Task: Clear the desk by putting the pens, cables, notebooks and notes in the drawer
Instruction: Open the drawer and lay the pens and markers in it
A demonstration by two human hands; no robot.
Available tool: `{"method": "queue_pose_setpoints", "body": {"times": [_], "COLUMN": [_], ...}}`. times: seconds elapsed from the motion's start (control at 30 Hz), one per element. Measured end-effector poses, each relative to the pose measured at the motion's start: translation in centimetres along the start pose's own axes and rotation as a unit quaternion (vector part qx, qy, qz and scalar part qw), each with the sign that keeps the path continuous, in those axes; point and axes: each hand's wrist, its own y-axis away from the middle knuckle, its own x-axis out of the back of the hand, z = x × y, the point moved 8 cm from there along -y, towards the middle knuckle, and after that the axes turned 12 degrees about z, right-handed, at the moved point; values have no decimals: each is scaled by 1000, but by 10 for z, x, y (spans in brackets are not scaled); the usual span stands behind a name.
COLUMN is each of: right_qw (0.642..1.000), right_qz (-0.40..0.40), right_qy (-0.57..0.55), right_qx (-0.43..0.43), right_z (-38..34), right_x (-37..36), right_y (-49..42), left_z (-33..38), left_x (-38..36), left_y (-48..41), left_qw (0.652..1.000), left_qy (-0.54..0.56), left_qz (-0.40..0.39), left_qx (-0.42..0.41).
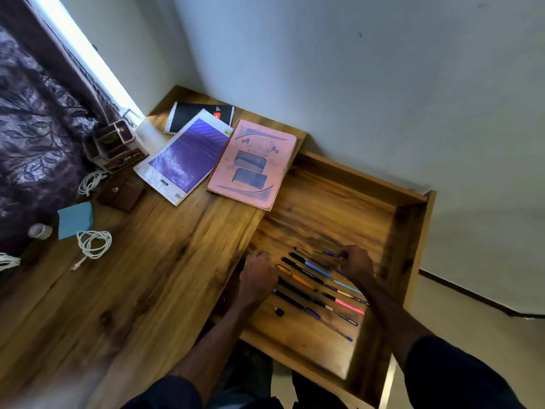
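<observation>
One purple pen (pixel 330 254) lies pinched in right hand (pixel 355 262) fingers (pixel 344 257), inside drawer (pixel 324 208).

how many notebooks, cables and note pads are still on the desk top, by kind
notebooks: 3 (black notebook, purple notebook, pink notebook)
white cables: 3 (far cable, coiled cable, edge cable)
blue note pad: 1
total: 7

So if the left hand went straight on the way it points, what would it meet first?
The left hand points up the drawer: bare floor ahead, then probably the overhanging corner of the pink notebook, though depth is unclear.
</observation>
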Motion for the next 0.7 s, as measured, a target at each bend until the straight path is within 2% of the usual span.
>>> {"method": "queue_pose_setpoints", "body": {"times": [0.43,0.7], "right_qw": [997,997], "right_qz": [4,5], "right_qy": [33,19], "right_qx": [71,78], "right_z": [-34,-31], "right_x": [-39,-46], "right_y": [-17,-19], "left_z": [-7,-7], "left_x": [1,7], "left_y": [-8,-4], "left_qw": [998,998], "left_qy": [1,17], "left_qz": [15,26], "left_qx": [-53,-46]}}
